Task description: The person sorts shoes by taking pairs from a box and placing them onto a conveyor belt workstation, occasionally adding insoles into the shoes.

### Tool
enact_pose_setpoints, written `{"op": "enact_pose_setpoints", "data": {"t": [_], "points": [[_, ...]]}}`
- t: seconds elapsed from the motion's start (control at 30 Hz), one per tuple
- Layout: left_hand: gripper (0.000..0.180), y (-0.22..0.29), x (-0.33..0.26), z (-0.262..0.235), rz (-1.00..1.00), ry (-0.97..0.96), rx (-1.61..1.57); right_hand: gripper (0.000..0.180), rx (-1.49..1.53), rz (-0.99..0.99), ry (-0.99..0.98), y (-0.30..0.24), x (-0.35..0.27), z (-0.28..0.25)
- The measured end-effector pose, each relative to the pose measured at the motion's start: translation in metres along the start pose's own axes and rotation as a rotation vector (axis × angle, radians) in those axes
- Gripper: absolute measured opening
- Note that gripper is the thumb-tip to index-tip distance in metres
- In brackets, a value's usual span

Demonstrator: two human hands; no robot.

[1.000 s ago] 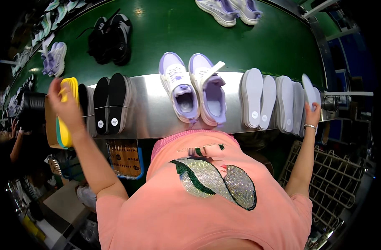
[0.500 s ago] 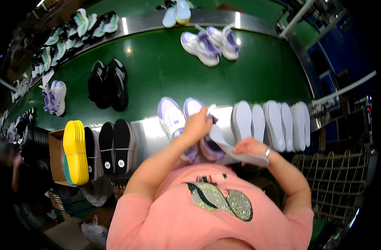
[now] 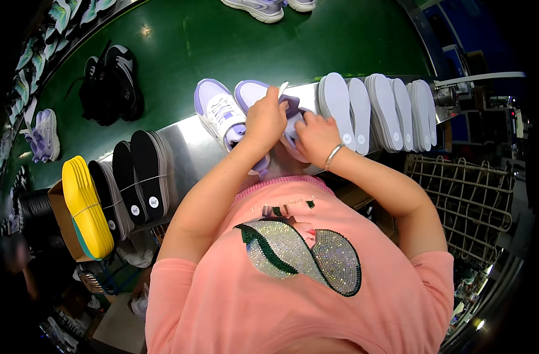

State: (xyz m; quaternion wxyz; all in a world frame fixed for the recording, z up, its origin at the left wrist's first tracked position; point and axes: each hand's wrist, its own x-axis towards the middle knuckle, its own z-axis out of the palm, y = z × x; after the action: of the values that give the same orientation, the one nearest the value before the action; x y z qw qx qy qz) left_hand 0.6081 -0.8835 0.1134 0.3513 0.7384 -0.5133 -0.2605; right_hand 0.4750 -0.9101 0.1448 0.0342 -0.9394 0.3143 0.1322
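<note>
A white-and-lavender sneaker [image 3: 250,92] stands toe away from me at the bench's near edge. My left hand [image 3: 266,121] is closed on the sneaker's tongue, with a white lace end showing above the fingers. At the shoe's opening my right hand [image 3: 318,135] has its fingers curled inward, holding a pale insole [image 3: 292,127] that is now mostly inside the shoe and largely hidden by both hands. Its mate, a second white-and-lavender sneaker [image 3: 220,112], stands laced just to the left, untouched.
Stacks of white insoles [image 3: 335,106] stand to the right. Tied black insoles [image 3: 145,171] and yellow insoles [image 3: 84,203] are on the left. Black sneakers [image 3: 116,85] and more lavender sneakers [image 3: 255,8] sit on the green surface [image 3: 222,47]. A wire rack [image 3: 458,203] is at lower right.
My right hand has moved left and away from me, carrying the insole from beside the shoe into its opening. My left hand stays at the tongue. The whole view has shifted.
</note>
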Motion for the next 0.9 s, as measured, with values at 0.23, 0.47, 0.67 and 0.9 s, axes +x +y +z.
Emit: {"op": "enact_pose_setpoints", "data": {"t": [0.23, 0.47, 0.67, 0.9], "points": [[0.020, 0.001, 0.000, -0.001, -0.016, 0.011, 0.028, 0.021, -0.009, 0.001, -0.206, 0.008, -0.023, -0.037], [0.023, -0.001, 0.000, 0.000, 0.021, 0.045, -0.048, 0.016, 0.074, -0.019, -0.267, 0.000, 0.028, 0.011], [0.023, -0.001, 0.002, -0.001, -0.004, 0.031, -0.075, 0.020, 0.079, -0.048, -0.567, 0.004, 0.048, 0.016], [0.023, -0.002, 0.003, 0.002, 0.002, 0.019, -0.037, 0.025, 0.011, -0.068, -0.645, -0.005, 0.058, 0.003]]}}
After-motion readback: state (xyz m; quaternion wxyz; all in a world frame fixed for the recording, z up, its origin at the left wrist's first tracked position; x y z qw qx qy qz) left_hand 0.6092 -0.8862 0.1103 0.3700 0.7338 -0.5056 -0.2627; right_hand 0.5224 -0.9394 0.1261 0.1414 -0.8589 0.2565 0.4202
